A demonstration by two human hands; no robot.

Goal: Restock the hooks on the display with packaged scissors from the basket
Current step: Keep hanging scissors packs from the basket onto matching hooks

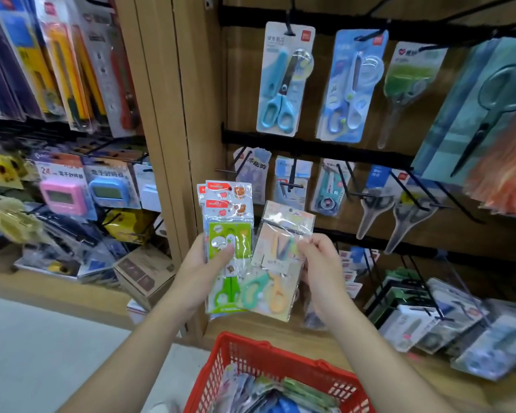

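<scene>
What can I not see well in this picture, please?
Head view only:
Red basket: cut by the bottom edge, its packs blurred; no count possible.
Green packs in the left hand: they overlap, so their number is unclear.
Pastel pack held by the right hand: glare hides its print.
Teal pack, far right: blurred, cut by the edge.

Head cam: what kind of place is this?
Probably a stationery shop aisle: blister-packed scissors hang on black peg hooks across a wooden display, carded digital timers hang on the next panel, and a red shopping basket of more packs sits below.
</scene>
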